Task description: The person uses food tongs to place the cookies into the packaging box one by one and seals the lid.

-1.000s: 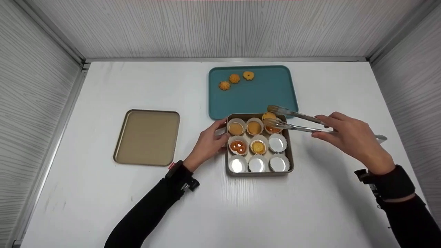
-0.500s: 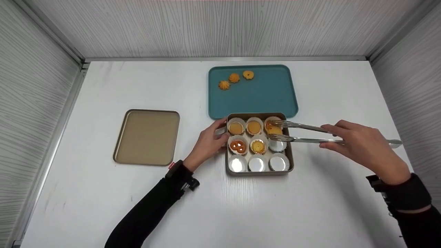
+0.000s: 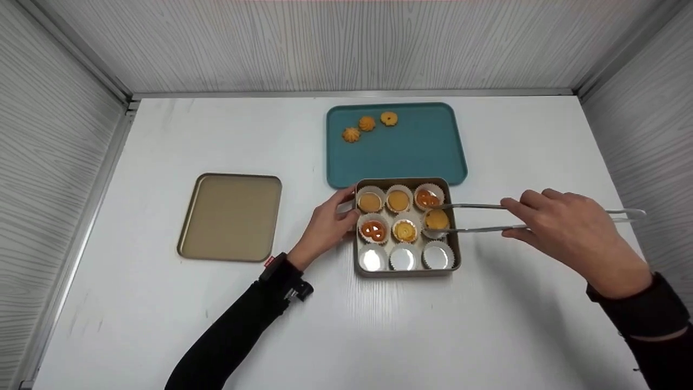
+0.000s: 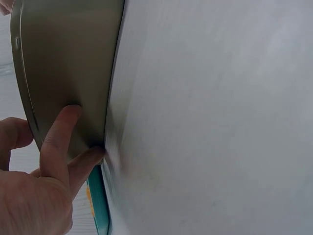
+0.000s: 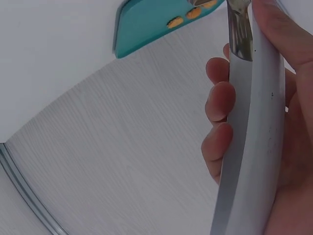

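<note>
My left hand (image 3: 331,221) rests at the left wall of a gold baking tin (image 3: 406,273); in the left wrist view, fingertips press on its outer side (image 4: 58,54). Pleated white paper cups fill the tin in rows, the front row's cups (image 3: 404,258) bare inside. My right hand (image 3: 574,233) grips metal tongs (image 3: 482,229), whose pale handle (image 5: 266,122) crosses the palm in the right wrist view. The tongs' arms stand apart, one tip on either side of a round yellow cookie (image 3: 436,219) in the middle row's right cup. Pretzel-shaped cookies (image 3: 373,231) and other cookies sit in neighbouring cups.
Behind the tin, a teal tray (image 3: 411,157) carries three cookies (image 3: 367,124) near its back left. A flat square gold tray or lid (image 3: 230,216) lies on the white table to the left. Grey wood-grain panels (image 3: 346,43) enclose the table.
The tongs moved the round yellow cookie from over the back right cup forward into the middle right cup and parted around it. My right hand shifted right and nearer; the left stayed put.
</note>
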`<state>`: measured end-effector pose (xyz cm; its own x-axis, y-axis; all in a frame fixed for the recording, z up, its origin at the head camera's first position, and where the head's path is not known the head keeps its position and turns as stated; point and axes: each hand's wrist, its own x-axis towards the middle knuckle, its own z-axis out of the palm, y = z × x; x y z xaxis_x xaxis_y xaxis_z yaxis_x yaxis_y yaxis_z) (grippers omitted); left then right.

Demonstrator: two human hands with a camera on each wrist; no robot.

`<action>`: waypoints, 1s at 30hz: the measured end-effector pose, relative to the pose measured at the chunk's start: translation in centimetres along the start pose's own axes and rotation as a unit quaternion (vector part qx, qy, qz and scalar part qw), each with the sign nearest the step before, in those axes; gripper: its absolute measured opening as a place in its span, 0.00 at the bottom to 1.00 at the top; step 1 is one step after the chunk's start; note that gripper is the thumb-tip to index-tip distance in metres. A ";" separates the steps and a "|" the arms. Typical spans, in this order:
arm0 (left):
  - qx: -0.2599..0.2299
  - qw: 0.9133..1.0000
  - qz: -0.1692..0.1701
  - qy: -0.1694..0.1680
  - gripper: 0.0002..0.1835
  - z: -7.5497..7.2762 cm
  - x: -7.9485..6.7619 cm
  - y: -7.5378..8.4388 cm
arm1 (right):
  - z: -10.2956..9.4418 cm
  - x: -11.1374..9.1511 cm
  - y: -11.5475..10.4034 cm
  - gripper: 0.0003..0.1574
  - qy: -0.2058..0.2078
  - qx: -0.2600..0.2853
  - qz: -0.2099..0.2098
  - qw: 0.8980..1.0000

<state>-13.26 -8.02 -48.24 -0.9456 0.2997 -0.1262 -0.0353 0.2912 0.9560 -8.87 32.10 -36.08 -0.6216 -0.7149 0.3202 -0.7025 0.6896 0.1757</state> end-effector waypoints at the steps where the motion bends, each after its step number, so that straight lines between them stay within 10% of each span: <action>1: 0.001 1.000 0.002 0.001 0.32 0.0 0.0 0.0 | -0.1 0.2 -0.1 0.33 -0.004 -0.004 0.000 1.000; 30: 0.007 1.000 -0.005 -0.001 0.32 0.0 0.0 0.1 | 0.8 1.0 -0.8 0.35 -0.021 0.009 0.024 0.999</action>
<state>-13.23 -7.95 -48.12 -0.9444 0.2993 -0.1358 -0.0397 0.3061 0.9512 -9.18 30.70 -36.62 -0.6679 -0.6860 0.2887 -0.6777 0.7209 0.1453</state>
